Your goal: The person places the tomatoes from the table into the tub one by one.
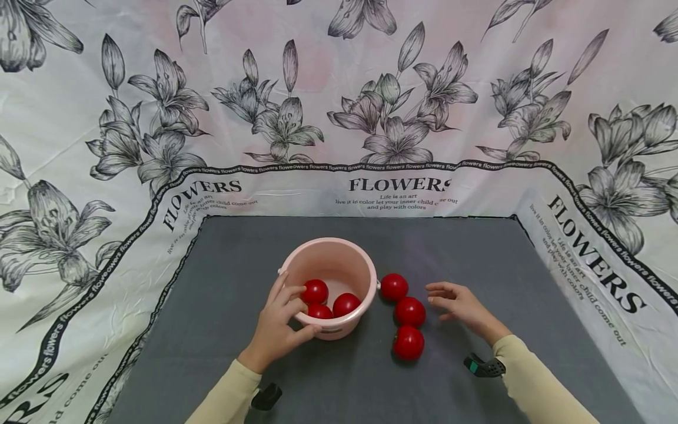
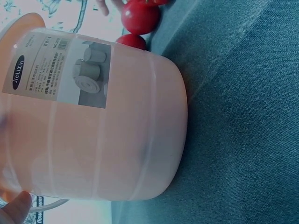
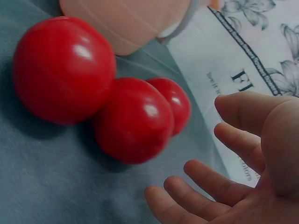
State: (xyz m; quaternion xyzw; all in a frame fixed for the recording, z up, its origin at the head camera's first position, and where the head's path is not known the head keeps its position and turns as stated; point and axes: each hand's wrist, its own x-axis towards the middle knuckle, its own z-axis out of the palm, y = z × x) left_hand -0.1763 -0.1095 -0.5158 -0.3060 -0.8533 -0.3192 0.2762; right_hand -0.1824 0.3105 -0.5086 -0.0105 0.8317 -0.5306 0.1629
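A pink plastic bucket (image 1: pixel 331 250) stands on the table with its mouth up; several red tomatoes lie inside, one of them a tomato (image 1: pixel 346 305) at the right. My left hand (image 1: pixel 278 330) grips the bucket's near-left rim, fingers over the edge and thumb at the front. On the bucket's side a printed label (image 2: pixel 56 70) shows in the left wrist view. To the right of the bucket, three tomatoes form a row: a far tomato (image 1: pixel 394 287), a middle tomato (image 1: pixel 410 312) and a near tomato (image 1: pixel 408 343). Just right of them hovers my right hand (image 1: pixel 466 309), fingers loosely extended, holding nothing.
Dark grey cloth (image 1: pixel 212 330) covers the table. A white floral sheet (image 1: pixel 296 194) with printed lettering surrounds its back and sides. Black straps (image 1: pixel 484 366) sit at both wrists. The bucket's pale handle (image 2: pixel 49 206) hangs at its side.
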